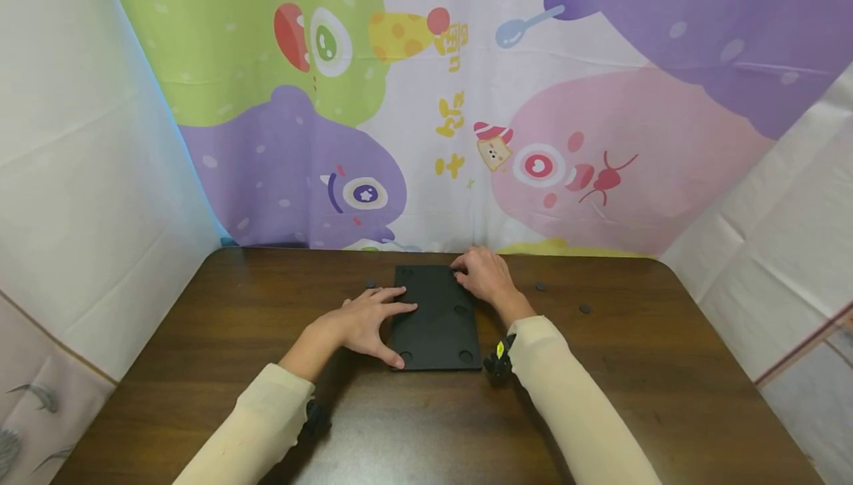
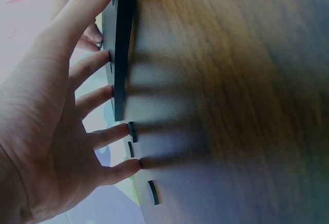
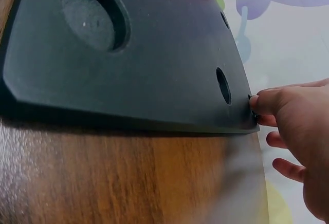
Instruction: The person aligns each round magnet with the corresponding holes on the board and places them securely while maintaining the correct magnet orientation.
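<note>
A black rectangular slab point(image 1: 433, 333) with round recesses lies flat on the table. My left hand point(image 1: 363, 322) is spread over its left side in the head view. The left thumb rests near the front left recess point(image 1: 406, 357), two fingers touch the slab's top, and the other fingertips reach down by the table. At the far right corner, my right hand point(image 1: 486, 275) pinches a small black disc point(image 3: 252, 104) between thumb and forefinger, right at the corner recess. Most of that disc is hidden by the fingertips.
On the table to the right lie two small dark discs point(image 1: 540, 286) point(image 1: 585, 308). Another disc point(image 1: 371, 284) lies beyond the left hand, and several show in the left wrist view. A printed cloth point(image 1: 433, 211) hangs along the table's back edge.
</note>
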`<state>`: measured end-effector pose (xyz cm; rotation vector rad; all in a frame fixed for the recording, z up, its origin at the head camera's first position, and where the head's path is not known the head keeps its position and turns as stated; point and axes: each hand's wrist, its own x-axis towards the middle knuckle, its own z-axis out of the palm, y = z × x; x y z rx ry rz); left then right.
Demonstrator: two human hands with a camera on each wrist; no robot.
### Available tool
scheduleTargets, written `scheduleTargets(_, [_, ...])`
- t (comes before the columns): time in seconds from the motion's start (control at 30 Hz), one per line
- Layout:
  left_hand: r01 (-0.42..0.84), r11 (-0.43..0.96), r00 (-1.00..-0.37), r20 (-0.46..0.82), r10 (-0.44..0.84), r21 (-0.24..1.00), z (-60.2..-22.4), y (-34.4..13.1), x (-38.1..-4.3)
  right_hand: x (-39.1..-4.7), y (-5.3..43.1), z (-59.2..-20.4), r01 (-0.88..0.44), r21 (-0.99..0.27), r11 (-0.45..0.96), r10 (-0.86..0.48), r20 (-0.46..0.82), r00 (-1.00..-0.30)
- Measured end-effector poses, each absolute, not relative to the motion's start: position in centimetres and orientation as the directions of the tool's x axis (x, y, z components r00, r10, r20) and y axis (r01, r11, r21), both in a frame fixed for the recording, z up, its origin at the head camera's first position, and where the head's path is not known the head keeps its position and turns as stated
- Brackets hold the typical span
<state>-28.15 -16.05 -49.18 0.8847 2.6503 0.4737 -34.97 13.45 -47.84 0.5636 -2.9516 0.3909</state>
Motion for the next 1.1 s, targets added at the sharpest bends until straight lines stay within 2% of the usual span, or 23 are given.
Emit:
scheduleTargets(0.23, [0.501, 0.761, -0.767, -0.197, 0.611, 0.411, -49.1, -16.0, -28.3, -34.8, 13.5, -47.8, -0.378, -0.227, 0.897, -0.346, 0.169, -0.923])
scheduleTargets(0.57, [0.524, 0.776, -0.777, -0.178, 0.604, 0.351, -52.8, -16.8, -30.5, -35.0, 13.5, -48.0, -0.384, -0.226, 0.895, -0.351, 0.172, -0.920])
scheduleTargets(0.83, [0.490, 0.769, -0.769, -0.211, 0.603, 0.410, -48.7, -15.9, -28.2, -34.9, 13.5, -47.9, -0.369, -0.229, 0.901, -0.343, 0.147, -0.928])
scheduleTargets(1.1, [0.502, 0.769, -0.773, -0.193, 0.604, 0.397, -50.8, -16.5, -29.3, -35.0, 13.6, -47.8, -0.369, -0.243, 0.897, -0.345, 0.137, -0.928])
